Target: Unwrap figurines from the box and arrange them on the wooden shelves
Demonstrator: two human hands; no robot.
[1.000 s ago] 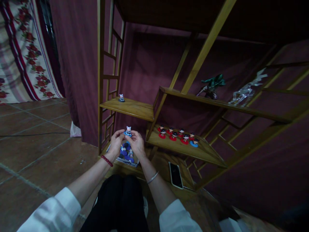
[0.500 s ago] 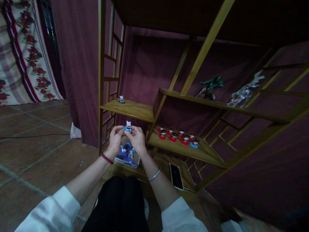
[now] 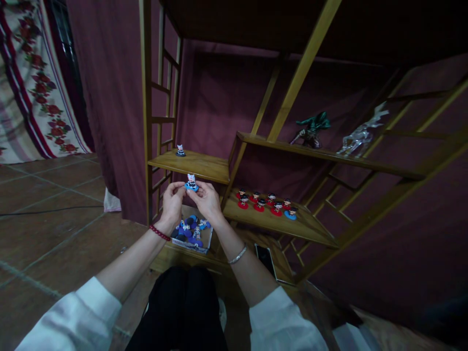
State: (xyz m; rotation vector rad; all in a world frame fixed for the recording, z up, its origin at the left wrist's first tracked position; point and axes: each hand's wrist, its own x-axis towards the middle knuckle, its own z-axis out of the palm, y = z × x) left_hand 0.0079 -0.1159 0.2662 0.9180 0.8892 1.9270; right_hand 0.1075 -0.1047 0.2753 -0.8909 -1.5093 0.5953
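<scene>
Both hands pinch one small figurine (image 3: 190,183), a white character on a blue round base. My left hand (image 3: 171,202) grips its left side and my right hand (image 3: 206,201) its right side, fingers closed. They hold it in the air just in front of the upper left wooden shelf (image 3: 204,168), where a similar figurine (image 3: 180,150) stands. Below my hands an open box (image 3: 192,230) holds several blue and purple figurines.
A lower shelf (image 3: 292,226) carries a row of several red-based figurines (image 3: 260,201) and one blue-based one (image 3: 291,213). A green figure (image 3: 312,127) and a clear figure (image 3: 360,135) stand on the right upper shelf. A phone (image 3: 266,256) lies on the bottom board. Maroon curtain behind; tiled floor left.
Both hands have lifted the figurine upward, away from the box and closer to the upper left shelf. The view has shifted slightly.
</scene>
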